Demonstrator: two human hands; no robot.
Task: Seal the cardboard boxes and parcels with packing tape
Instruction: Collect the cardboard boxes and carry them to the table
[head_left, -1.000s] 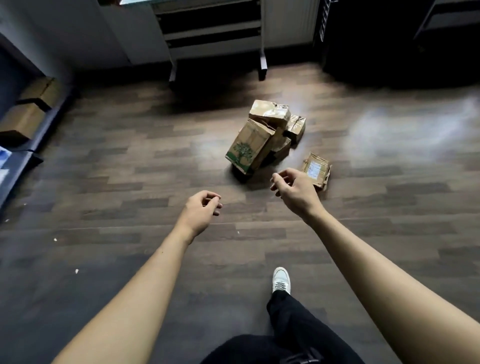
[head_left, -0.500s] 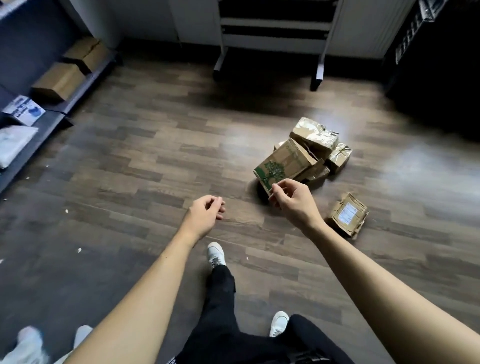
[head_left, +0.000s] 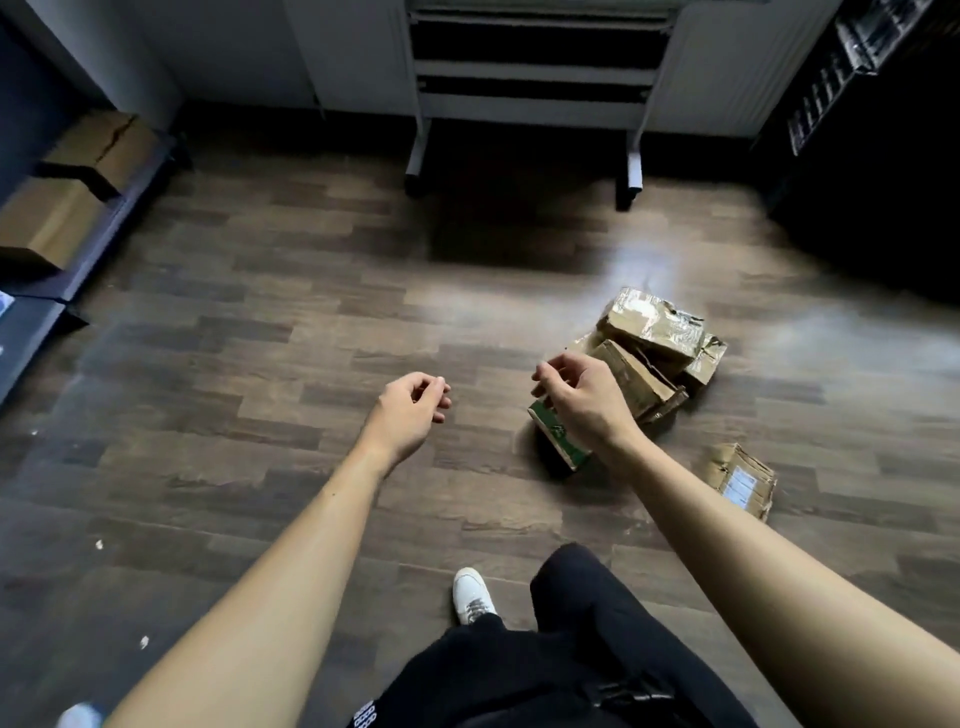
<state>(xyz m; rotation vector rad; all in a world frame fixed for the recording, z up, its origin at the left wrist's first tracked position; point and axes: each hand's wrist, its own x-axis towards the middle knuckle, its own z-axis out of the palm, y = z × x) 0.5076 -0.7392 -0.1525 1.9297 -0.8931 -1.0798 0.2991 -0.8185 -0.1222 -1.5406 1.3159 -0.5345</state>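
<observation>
Since the previous moment my right hand (head_left: 582, 400) has come across the green-printed brown cardboard box (head_left: 560, 444), covering its upper part; contact cannot be confirmed. Its fingers are loosely curled, thumb near forefinger, holding nothing. My left hand (head_left: 410, 410) hangs over the dark wood-plank floor (head_left: 260, 338), well apart from the boxes, fingers loosely curled and empty. The green-printed box leans in a pile with a plain brown cardboard box (head_left: 634, 382) and, on top, a crumpled box wrapped in shiny tape (head_left: 649, 325). A flat brown parcel with a white label (head_left: 740, 480) lies apart, near my right forearm. Two brown cartons (head_left: 47, 223) sit on the dark low shelf (head_left: 104, 228) at left.
</observation>
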